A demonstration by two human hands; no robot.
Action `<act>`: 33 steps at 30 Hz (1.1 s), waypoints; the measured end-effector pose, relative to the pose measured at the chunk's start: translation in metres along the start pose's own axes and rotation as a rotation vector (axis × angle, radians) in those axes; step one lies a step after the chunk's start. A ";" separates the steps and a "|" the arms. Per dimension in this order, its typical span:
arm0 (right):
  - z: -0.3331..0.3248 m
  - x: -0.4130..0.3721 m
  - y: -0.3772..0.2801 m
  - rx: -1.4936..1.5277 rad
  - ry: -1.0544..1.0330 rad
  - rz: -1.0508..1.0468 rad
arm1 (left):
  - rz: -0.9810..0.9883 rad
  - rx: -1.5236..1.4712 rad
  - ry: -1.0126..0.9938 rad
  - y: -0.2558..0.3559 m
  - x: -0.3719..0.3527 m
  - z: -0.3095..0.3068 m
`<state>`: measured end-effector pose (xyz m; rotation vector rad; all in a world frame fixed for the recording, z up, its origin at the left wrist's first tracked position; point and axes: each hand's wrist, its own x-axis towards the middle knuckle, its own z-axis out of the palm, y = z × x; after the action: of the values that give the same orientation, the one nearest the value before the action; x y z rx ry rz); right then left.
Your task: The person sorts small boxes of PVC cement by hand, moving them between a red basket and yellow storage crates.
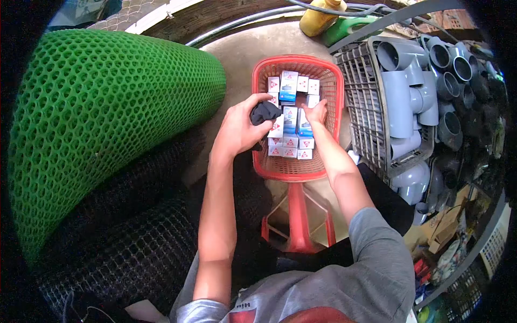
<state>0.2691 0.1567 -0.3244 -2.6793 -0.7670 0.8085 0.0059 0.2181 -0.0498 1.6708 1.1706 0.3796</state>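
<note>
A person apparently handles small boxes [290, 119] in a red basket [341, 97], left hand [239, 123] curled around a black bundle [265, 112], right hand [316, 114] among them, its grip unclear, the next move seemingly calling for care

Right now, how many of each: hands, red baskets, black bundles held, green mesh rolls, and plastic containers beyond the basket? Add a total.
Hands: 2, left hand and right hand
Red basket: 1
Black bundle: 1
Green mesh roll: 1
Plastic containers: 2, yellow container and green container
Total: 7
</note>
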 end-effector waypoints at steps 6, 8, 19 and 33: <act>-0.061 -0.057 0.013 0.387 0.115 -0.309 | 0.023 0.012 0.012 0.008 0.000 0.004; -0.114 -0.105 0.010 0.447 0.180 -0.431 | 0.065 0.004 0.019 0.006 0.000 0.008; -0.340 -0.303 0.070 1.282 -0.335 -0.465 | 0.461 -0.344 -0.413 0.214 -0.115 0.127; -0.412 -0.402 0.272 1.562 0.018 -0.292 | 1.506 0.256 -0.224 0.726 -0.141 0.096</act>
<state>0.3316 -0.3210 0.0919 -1.1430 -0.2370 0.7710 0.3796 0.0394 0.5700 2.4873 -0.4328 0.9170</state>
